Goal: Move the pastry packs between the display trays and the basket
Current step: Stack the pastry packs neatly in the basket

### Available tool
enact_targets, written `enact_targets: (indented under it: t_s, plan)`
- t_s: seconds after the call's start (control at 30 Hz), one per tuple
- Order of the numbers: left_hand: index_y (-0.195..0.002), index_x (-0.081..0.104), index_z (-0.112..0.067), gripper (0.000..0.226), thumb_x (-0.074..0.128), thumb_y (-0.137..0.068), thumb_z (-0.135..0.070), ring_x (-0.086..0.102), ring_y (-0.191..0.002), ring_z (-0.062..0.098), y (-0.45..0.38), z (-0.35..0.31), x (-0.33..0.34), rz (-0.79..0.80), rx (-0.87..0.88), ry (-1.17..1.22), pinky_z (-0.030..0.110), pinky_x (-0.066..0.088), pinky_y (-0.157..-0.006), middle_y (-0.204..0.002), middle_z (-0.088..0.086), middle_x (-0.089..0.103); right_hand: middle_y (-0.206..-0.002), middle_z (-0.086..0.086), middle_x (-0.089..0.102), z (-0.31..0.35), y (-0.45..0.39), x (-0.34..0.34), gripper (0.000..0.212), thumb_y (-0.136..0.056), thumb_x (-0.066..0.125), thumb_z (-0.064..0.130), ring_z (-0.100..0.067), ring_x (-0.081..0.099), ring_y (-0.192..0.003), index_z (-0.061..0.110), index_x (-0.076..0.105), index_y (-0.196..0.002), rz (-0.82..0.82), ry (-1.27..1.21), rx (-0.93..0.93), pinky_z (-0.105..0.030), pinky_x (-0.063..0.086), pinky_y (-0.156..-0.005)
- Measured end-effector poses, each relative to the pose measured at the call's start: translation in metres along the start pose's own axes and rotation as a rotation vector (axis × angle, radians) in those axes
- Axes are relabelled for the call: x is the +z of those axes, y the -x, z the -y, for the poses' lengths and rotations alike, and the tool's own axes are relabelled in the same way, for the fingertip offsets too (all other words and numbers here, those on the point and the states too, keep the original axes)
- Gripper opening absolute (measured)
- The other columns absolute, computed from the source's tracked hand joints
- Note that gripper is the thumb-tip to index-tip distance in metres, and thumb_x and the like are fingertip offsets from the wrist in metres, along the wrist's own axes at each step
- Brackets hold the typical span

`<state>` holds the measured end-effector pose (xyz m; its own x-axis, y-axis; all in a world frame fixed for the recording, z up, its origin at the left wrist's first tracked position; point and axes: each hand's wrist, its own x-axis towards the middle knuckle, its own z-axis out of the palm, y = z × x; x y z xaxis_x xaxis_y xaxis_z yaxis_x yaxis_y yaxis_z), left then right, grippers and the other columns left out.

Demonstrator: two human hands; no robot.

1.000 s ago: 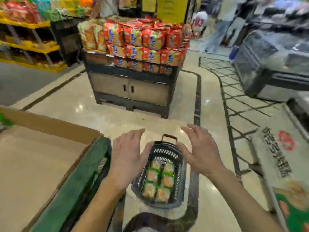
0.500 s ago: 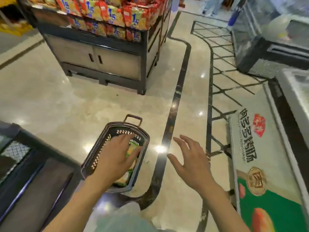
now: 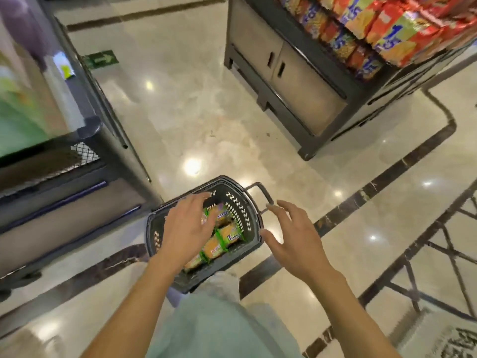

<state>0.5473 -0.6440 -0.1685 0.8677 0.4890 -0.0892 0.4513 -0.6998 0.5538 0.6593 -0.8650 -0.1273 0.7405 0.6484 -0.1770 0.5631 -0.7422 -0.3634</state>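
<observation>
A dark plastic basket (image 3: 247, 213) stands on the shop floor just in front of my legs. Inside it lie several orange pastry packs (image 3: 227, 235) with green edges. My left hand (image 3: 185, 228) reaches down into the basket over the packs, fingers spread; whether it holds a pack is hidden under the palm. My right hand (image 3: 291, 237) hovers open to the right of the basket, fingers spread, close to the basket's handle (image 3: 260, 192) and holding nothing.
A dark display stand (image 3: 296, 81) stacked with red and orange snack bags (image 3: 382, 27) rises at the upper right. Another dark display unit (image 3: 77, 182) stands at the left. A dark stripe (image 3: 387, 174) crosses the glossy marble floor.
The view has swung down and to the left. My left hand has gone from above the basket into it, over the packs. My right hand stays open beside the basket.
</observation>
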Motion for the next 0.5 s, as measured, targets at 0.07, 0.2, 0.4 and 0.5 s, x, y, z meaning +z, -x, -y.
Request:
enact_targets:
  t_s: [0.07,0.2,0.4,0.5]
  plan:
    - [-0.136,0.056,-0.017,0.069,0.031,-0.094,-0.066,0.058,-0.118,0.026,-0.015,-0.004,0.004,-0.013,-0.067,0.022,0.042,0.046,-0.096,-0.128,0.005,0.064,-0.146,-0.005,0.049,-0.009,-0.029,-0.002,0.064,-0.094,0.04,0.063,-0.027,0.044,-0.132,0.022,0.051,-0.143,0.074,0.014,-0.067,-0.042,0.042,-0.107]
    - [-0.14,0.052,-0.018,0.058,0.042,-0.097,-0.056,0.054,-0.122,0.027,-0.03,0.014,0.027,-0.039,-0.229,0.058,0.043,0.042,-0.101,-0.132,0.005,0.06,-0.144,-0.007,0.051,-0.025,-0.089,0.015,0.064,-0.094,0.04,0.061,-0.028,0.046,-0.132,0.019,0.052,-0.142,0.251,0.05,-0.214,-0.043,0.043,-0.109]
    - [-0.135,0.056,-0.014,0.054,0.049,-0.096,-0.049,0.056,-0.122,0.031,-0.06,0.068,0.102,-0.101,-0.542,0.142,0.049,0.045,-0.104,-0.131,0.01,0.062,-0.144,-0.01,0.048,-0.065,-0.186,0.109,0.056,-0.098,0.058,0.044,-0.029,0.043,-0.133,0.017,0.047,-0.146,0.534,0.108,-0.378,-0.039,0.038,-0.109]
    - [-0.132,0.057,-0.015,0.042,0.059,-0.098,-0.039,0.058,-0.118,0.028,-0.068,0.095,0.176,-0.11,-0.697,0.256,0.045,0.045,-0.102,-0.128,0.007,0.064,-0.142,-0.01,0.049,-0.106,-0.233,0.19,0.06,-0.095,0.063,0.044,-0.033,0.047,-0.129,0.018,0.045,-0.147,0.693,0.161,-0.414,-0.043,0.043,-0.106]
